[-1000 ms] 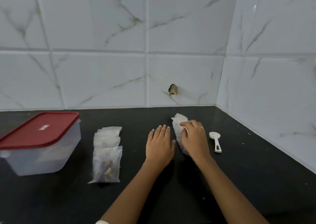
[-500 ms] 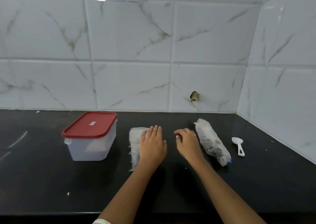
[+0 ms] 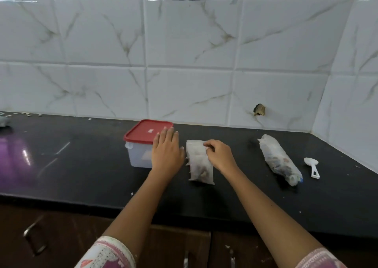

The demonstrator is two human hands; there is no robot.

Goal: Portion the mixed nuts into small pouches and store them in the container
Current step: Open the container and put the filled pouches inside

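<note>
A single head-worn wide-angle view looks forward and down — from above the black counter (image 3: 266,202) toward the tiled wall (image 3: 184,73), both forearms reaching in from below.

Container (image 3: 139,157): clear tub, red lid shut, upright, leftmost. Small pouches (image 3: 199,165): clear, filled, stacked overlapping and flat, just right of it, top edge pinched by my right hand (image 3: 219,157). Bag of mixed nuts (image 3: 278,159): clear, lying on its side, well right. White spoon (image 3: 312,166): beside the bag.

Glossy black countertop (image 3: 81,165), translucent plastic pouches (image 3: 199,163), glazed marble-look tiles (image 3: 184,42).
</note>
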